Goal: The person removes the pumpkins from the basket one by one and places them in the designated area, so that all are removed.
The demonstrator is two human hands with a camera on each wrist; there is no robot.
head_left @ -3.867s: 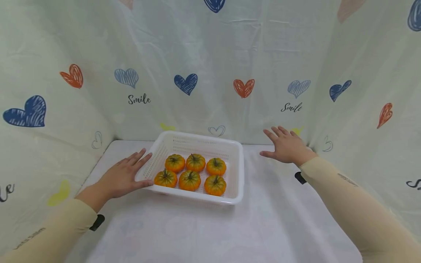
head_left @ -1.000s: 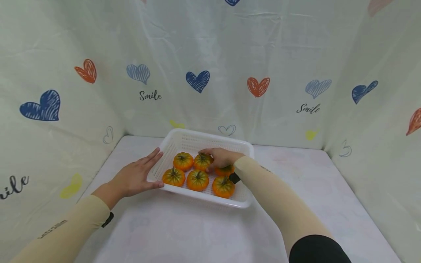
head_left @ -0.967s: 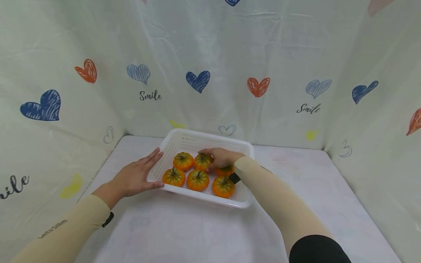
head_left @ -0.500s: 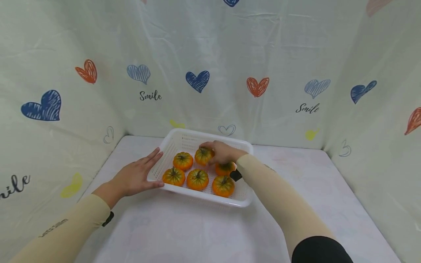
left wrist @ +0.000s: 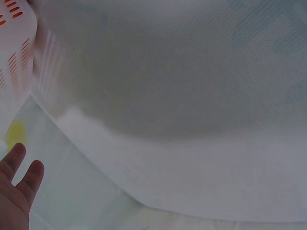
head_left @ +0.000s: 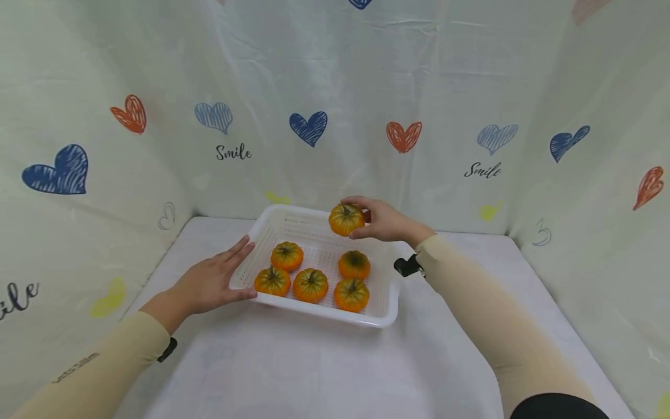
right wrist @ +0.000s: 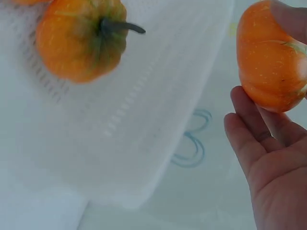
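Observation:
My right hand point(head_left: 388, 223) pinches a small orange pumpkin point(head_left: 346, 220) with green-tinged top between thumb and fingers, raised over the back rim of a white slotted plastic basket point(head_left: 320, 312). In the right wrist view the held pumpkin point(right wrist: 266, 60) sits between the thumb and fingers, apart from the basket. Several similar pumpkins point(head_left: 310, 285) stay on the basket floor, stems up. My left hand point(head_left: 206, 283) rests at the basket's left end, fingers spread and straight, thumb at the front left corner. Only part of that hand point(left wrist: 17, 191) shows in the left wrist view.
The basket stands on a table with a pale cloth point(head_left: 309, 366). Behind and on both sides hang pale curtains point(head_left: 345, 75) printed with hearts and "Smile". The basket's wall point(left wrist: 14, 57) shows at the upper left of the left wrist view.
My right hand came from the right into the basket, took the back middle pumpkin and has raised it up and to the right. The left hand stays at the basket's left end.

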